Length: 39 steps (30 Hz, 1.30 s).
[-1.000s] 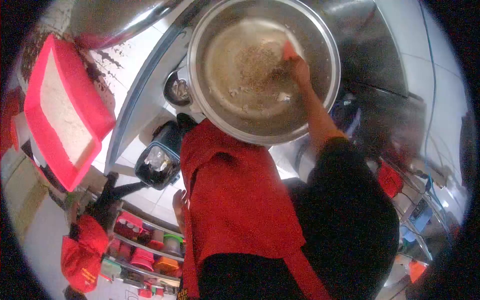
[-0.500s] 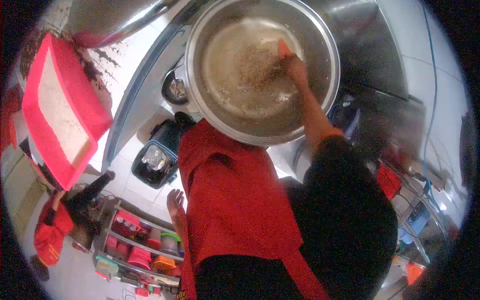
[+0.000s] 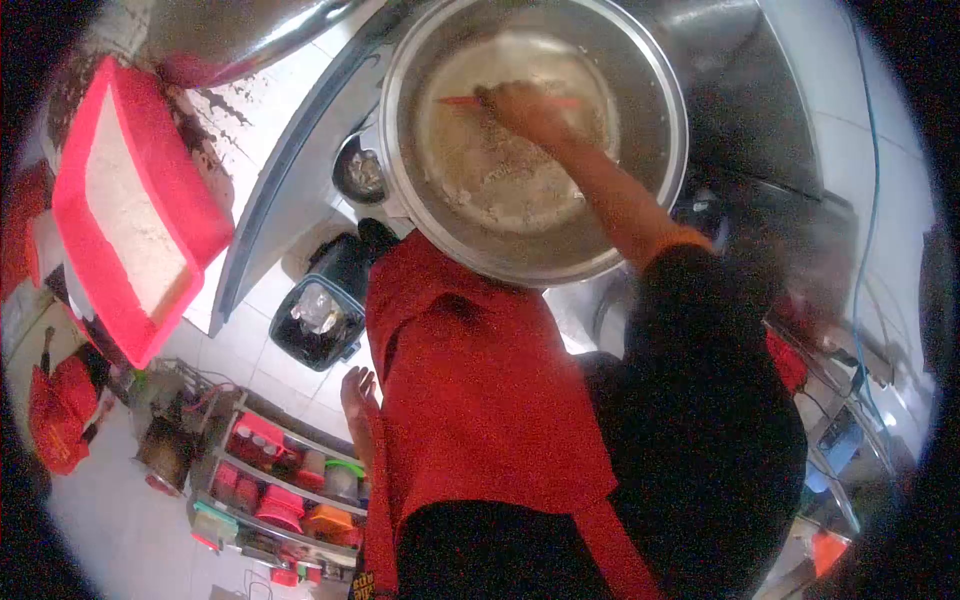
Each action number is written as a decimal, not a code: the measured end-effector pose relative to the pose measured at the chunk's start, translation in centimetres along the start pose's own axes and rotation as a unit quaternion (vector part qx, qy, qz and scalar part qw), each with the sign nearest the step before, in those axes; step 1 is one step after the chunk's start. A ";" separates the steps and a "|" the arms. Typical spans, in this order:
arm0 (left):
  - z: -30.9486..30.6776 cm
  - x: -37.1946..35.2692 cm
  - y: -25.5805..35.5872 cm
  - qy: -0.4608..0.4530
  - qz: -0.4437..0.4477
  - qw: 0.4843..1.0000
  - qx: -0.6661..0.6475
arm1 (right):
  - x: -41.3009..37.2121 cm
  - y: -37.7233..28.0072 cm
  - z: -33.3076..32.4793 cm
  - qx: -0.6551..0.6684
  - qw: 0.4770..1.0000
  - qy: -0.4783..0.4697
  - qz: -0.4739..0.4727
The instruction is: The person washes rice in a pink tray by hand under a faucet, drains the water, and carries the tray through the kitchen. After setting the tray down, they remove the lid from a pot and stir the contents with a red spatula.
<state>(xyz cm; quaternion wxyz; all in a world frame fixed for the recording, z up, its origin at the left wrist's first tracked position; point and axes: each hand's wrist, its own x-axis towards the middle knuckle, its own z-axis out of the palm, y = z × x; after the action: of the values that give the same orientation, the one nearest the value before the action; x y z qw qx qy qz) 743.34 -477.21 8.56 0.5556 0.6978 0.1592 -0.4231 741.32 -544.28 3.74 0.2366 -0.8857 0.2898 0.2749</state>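
Deep inside a large metal pot [image 3: 673, 150], my right hand [image 3: 525, 110] is closed around a thin orange scraper [image 3: 462, 100], which shows on both sides of the fist. Pale brown residue with darker grains [image 3: 510, 175] coats the pot's bottom below it. My left hand [image 3: 358, 395] hangs low beside the red apron [image 3: 480, 390], its fingers loosely extended and nothing in them.
Left of the pot stands a large pink tub [image 3: 75, 215] with pale powdery contents. A black bin [image 3: 318, 320] sits on the tiled floor. Shelves [image 3: 290, 480] hold several colourful containers. Another person in red [image 3: 62, 415] is at far left.
My right hand has swept left across the pot with the scraper, which now lies sideways. The other person has shifted left and up in view. My left hand stays low.
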 end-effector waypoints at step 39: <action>-2.4 -1.2 -3.9 0.017 -0.075 0.997 -0.027 | -7.0 8.1 9.2 -0.091 0.964 -0.091 -0.232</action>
<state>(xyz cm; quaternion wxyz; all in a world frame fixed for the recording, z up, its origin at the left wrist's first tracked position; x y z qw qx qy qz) 740.91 -473.47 6.98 0.5385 0.6755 0.2321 -0.4471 728.09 -542.13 -0.75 0.2381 -0.9178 0.0272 0.3166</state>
